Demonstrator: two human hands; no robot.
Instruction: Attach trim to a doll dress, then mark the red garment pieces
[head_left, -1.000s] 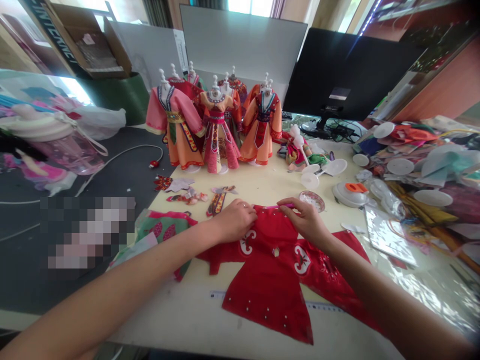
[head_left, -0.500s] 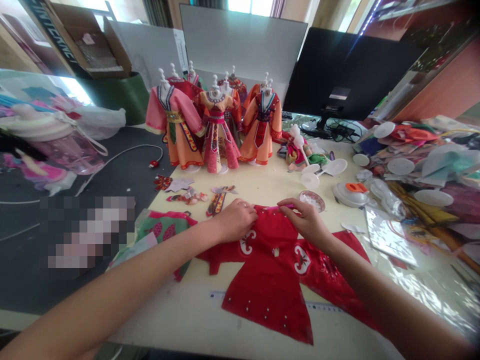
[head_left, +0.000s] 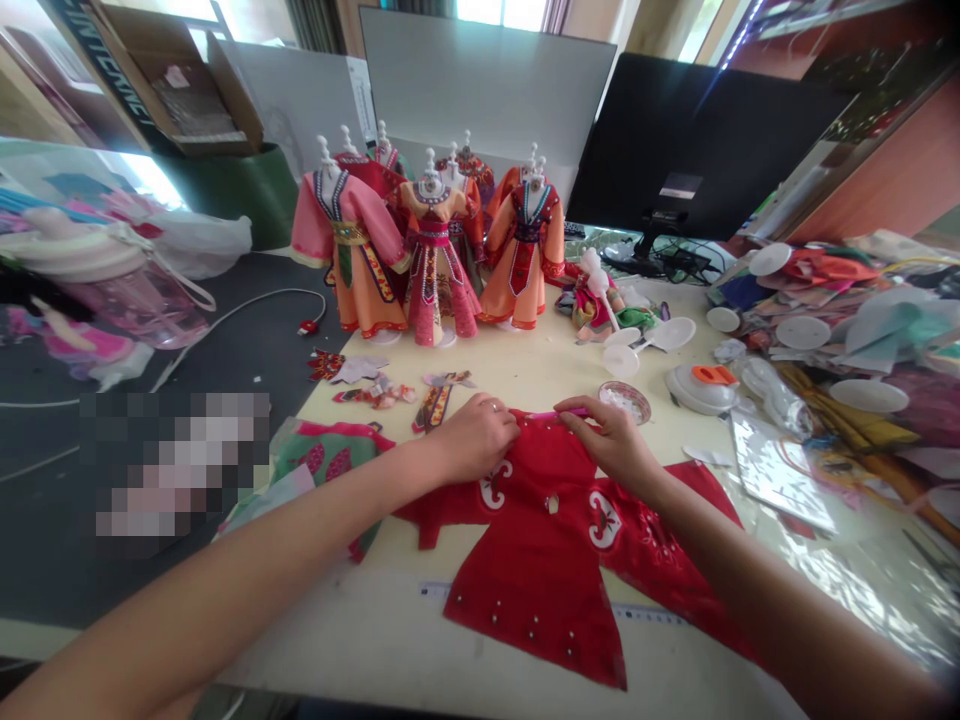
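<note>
A red doll garment lies flat on the table, with small bead-like dots along its lower and upper edges and white scroll-shaped patches. At the garment's upper left edge, my left hand is closed, its fingertips on the cloth and partly hidden. My right hand pinches a thin pink pen-like stick, whose tip points left along the top edge. A small patterned dish with pale bits in it stands just beyond the right hand. Under the garment runs a clear ruler.
Several dressed doll mannequins stand at the back before a monitor. Cut trimmings and a green cloth piece lie on the left. On the right are a white container with an orange clip and heaped fabrics.
My left hand has shifted very slightly to the right along the garment's top edge. The right hand and the pink stick stay nearly where they were.
</note>
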